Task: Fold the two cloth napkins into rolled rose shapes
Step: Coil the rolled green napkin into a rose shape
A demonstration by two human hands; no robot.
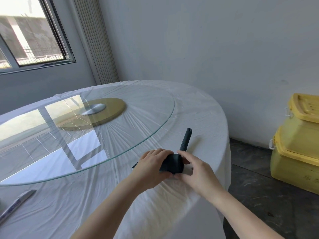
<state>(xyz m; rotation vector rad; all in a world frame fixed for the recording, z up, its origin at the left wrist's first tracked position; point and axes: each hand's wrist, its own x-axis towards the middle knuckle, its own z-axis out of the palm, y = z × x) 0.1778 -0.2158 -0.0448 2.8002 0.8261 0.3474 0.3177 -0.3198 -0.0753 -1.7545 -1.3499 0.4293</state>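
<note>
The round desk (198,104), draped in a white cloth, fills most of the view. A glass turntable (138,109) lies on it beyond and to the left of the fingers. Two stacked yellow bins (296,152) stand on the floor well to the right of them. A flat wrapped item (17,206) lies on the cloth far to the lower left.

Only one dark teal napkin (172,163) shows; I cannot see a second. It sits on the cloth near the desk's edge, between both hands. The left hand (151,163) grips it from the left, its fingers (164,151) curled over the top of the coiled bundle. The right hand (195,169) holds the other side, its fingers (183,154) over the top and the thumb apparently underneath. A tightly rolled tail (186,138) runs away from the fingertips across the cloth, and a small ragged corner pokes out under the left wrist.

The step in hand looks like winding the rolled strip into the rose's coil. To do it well, I would pin the centre firmly with the left fingers and feed the tail round with the right, keeping even tension so that each turn sits snug against the last. The lower edges should stay level so that the bloom stands flat. Loosening either grip risks the coil springing open.
</note>
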